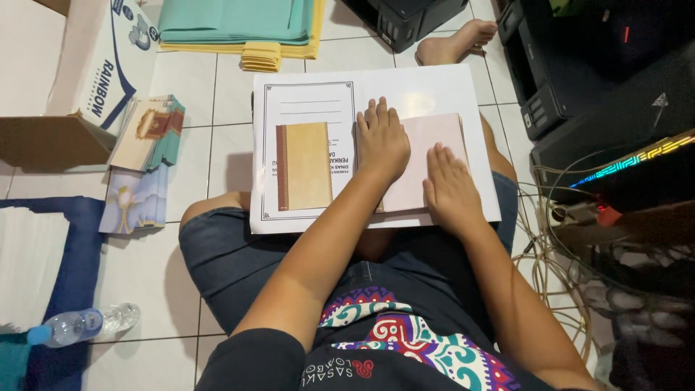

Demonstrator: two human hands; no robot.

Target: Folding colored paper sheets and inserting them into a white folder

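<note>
Head cam looking down at a seated person's lap. Large white sheet [434, 90] lies across the knees, printed frame on its left half. On top of it: an open booklet [427, 156], tan cover with a dark brown spine strip [304, 165] facing up on the left, pale pink inner page on the right. Left hand [381, 141] lies flat, palm down, at the fold between tan cover and pink page, fingers together and pointing to 12 o'clock. Right hand [450, 187] also flat, palm down, on the lower right of the pink page, at 4 o'clock from the left hand; fingers close together, pointing to roughly 11 o'clock. Neither hand pinches or grips anything, both just press on paper. Around the lap: stack of printed covers [148, 134] on the tile floor at 9 o'clock from the booklet, cardboard box [79, 80] beyond it at 10 o'clock, teal and yellow paper stack [239, 25] at 12 o'clock, plastic water bottle [79, 324] at 7 o'clock, black printer [579, 65] at 2 o'clock, tangle of cables [557, 253] at 4 o'clock. A bare foot [456, 42] shows at 12 o'clock past the sheet.
</note>
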